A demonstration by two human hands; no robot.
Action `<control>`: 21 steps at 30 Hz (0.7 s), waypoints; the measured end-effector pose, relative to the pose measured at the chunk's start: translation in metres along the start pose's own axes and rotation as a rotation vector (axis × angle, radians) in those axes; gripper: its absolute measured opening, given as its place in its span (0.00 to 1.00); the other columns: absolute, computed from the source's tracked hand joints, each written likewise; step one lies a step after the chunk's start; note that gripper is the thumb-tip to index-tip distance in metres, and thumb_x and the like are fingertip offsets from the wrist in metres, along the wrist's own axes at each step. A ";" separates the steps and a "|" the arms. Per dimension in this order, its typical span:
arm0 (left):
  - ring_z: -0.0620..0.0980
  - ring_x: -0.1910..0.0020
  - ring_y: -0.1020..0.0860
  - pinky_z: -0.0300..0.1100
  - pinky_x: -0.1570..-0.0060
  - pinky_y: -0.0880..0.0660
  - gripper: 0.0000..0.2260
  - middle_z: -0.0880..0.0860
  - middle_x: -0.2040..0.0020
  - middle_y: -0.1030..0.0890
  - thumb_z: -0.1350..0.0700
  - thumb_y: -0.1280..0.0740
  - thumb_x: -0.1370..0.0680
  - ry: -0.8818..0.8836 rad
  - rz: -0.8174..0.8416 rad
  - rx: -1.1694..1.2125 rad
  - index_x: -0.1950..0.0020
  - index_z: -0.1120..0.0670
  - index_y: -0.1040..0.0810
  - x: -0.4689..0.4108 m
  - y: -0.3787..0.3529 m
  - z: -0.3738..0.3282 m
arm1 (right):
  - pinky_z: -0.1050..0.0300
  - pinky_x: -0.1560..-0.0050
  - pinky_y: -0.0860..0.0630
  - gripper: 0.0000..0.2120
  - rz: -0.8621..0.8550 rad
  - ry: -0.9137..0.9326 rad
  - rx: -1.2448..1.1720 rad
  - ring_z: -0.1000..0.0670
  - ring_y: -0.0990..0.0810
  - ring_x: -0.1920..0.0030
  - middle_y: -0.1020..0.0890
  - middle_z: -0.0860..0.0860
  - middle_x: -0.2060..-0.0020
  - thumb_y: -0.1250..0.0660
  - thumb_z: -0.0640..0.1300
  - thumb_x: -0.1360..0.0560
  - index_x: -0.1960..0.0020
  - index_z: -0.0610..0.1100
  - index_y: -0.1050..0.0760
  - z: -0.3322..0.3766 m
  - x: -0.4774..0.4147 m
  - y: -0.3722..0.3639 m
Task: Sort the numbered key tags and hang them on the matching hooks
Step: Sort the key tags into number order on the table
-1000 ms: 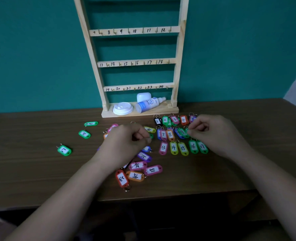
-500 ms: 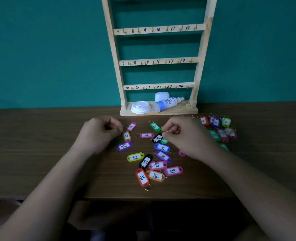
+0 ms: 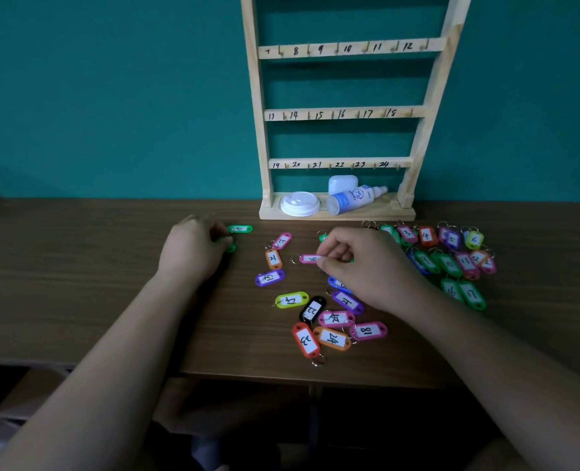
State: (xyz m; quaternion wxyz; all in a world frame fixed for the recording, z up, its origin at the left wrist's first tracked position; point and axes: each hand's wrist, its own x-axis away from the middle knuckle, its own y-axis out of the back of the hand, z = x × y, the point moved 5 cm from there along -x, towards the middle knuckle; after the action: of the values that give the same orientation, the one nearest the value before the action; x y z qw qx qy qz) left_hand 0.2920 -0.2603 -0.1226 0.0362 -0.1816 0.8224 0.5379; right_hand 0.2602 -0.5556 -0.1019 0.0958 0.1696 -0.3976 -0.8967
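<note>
Left hand [image 3: 193,249] half-hiding green tag [image 3: 231,248], right hand [image 3: 360,263] pinching pink tag [image 3: 308,259], rack [image 3: 259,130] cropped

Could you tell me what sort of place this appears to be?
Probably a desk in a home or small office, arranged for a sorting exercise: a wooden table against a teal wall, a hand-numbered wooden hook rack, and coloured key tags.
</note>
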 end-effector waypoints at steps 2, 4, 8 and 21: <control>0.53 0.51 0.19 0.42 0.54 0.26 0.01 0.53 0.49 0.16 0.51 0.26 0.21 0.039 0.012 0.016 0.51 0.46 0.15 -0.001 0.002 0.000 | 0.65 0.56 0.25 0.02 0.000 0.006 0.003 0.61 0.19 0.55 0.16 0.59 0.58 0.25 0.48 0.22 0.50 0.54 0.16 0.002 0.001 -0.001; 0.51 0.55 0.20 0.42 0.56 0.27 0.04 0.53 0.52 0.15 0.53 0.27 0.21 0.052 0.010 0.026 0.54 0.45 0.16 -0.001 0.003 -0.001 | 0.67 0.58 0.28 0.02 0.006 0.014 0.005 0.62 0.20 0.55 0.17 0.59 0.58 0.25 0.49 0.22 0.49 0.54 0.16 0.003 0.002 -0.002; 0.51 0.54 0.18 0.40 0.55 0.28 0.05 0.50 0.54 0.15 0.55 0.28 0.21 0.065 -0.011 0.042 0.52 0.44 0.15 0.002 0.008 0.000 | 0.66 0.58 0.30 0.01 0.021 0.024 -0.007 0.62 0.20 0.55 0.17 0.60 0.58 0.26 0.50 0.21 0.50 0.56 0.17 0.005 0.004 -0.004; 0.41 0.52 0.16 0.48 0.43 0.20 0.09 0.41 0.58 0.14 0.57 0.22 0.24 -0.209 0.078 0.491 0.48 0.45 0.16 0.056 0.038 -0.069 | 0.66 0.50 0.24 0.12 0.031 0.101 -0.167 0.63 0.18 0.51 0.15 0.61 0.54 0.24 0.56 0.23 0.41 0.56 0.16 0.021 0.007 -0.009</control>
State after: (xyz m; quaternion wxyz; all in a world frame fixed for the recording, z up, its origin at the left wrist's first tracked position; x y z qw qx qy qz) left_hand 0.2360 -0.3232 -0.0746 0.1430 -0.0791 0.9264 0.3393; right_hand 0.2458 -0.5373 -0.0975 0.1433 0.1998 -0.3188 -0.9154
